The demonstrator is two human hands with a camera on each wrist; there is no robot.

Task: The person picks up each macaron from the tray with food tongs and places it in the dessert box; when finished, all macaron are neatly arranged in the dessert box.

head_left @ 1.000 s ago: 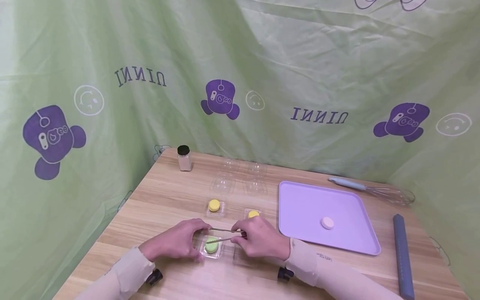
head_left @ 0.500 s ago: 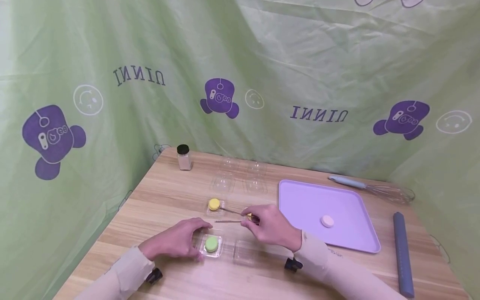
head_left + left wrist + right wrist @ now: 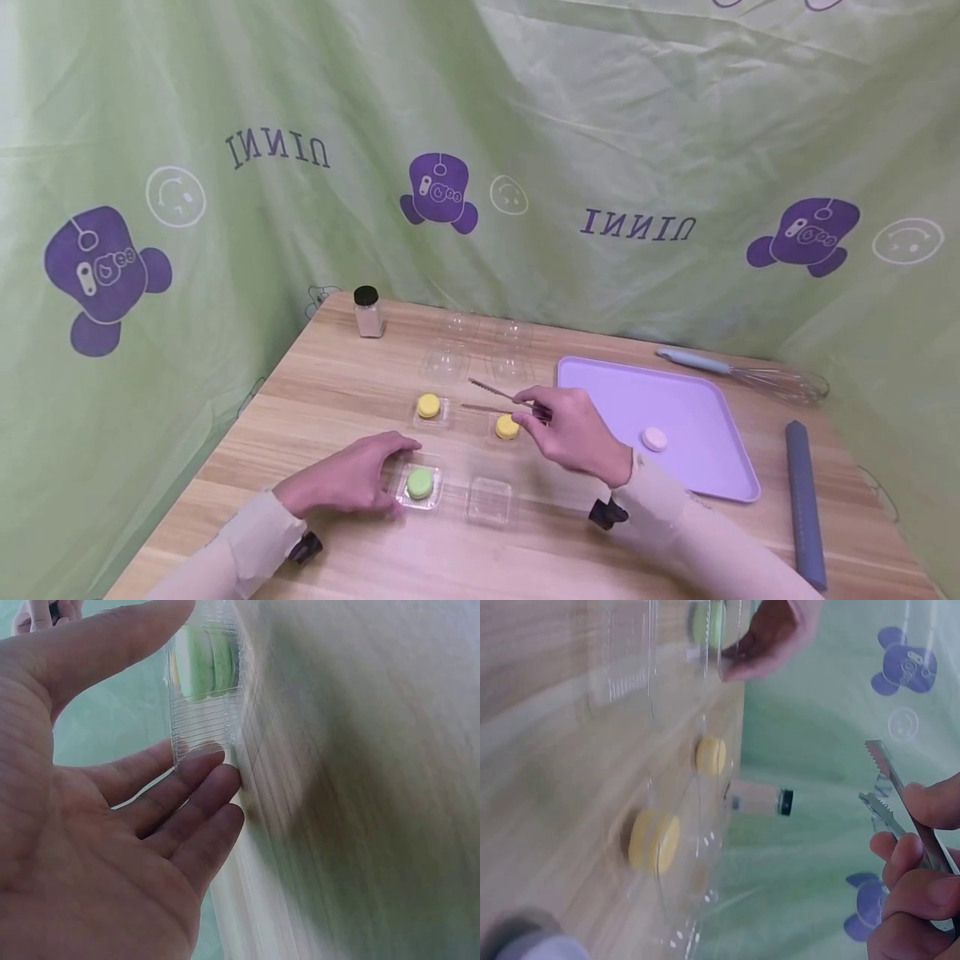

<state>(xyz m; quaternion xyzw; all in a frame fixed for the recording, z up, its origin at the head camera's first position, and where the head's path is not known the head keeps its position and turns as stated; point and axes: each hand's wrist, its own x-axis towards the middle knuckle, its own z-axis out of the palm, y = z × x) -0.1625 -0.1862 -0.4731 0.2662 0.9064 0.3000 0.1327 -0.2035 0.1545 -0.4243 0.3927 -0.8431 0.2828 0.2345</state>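
My left hand (image 3: 348, 477) is bent around the left side of a small clear plastic box (image 3: 433, 502), thumb and fingers at its edges. Inside that box sits a green macaron (image 3: 420, 483), seen edge-on in the left wrist view. My right hand (image 3: 581, 433) grips metal tongs (image 3: 491, 408) with serrated tips. The tong tips stand apart with nothing between them, raised over the table. Near them, a yellow macaron (image 3: 507, 427) sits in a clear box, and another yellow macaron (image 3: 428, 406) is in a box to its left.
A clear box base (image 3: 491, 502) lies right of the green macaron. Several clear lids (image 3: 446, 362) stand behind. A purple tray (image 3: 600, 392) bears a pink macaron (image 3: 655, 439). A whisk (image 3: 697, 361), a blue-grey roll (image 3: 806, 508) and a black-capped jar (image 3: 368, 313) lie around.
My right hand has lifted the tongs away from the green macaron, moving back and to the right. The left hand has stayed by the box.
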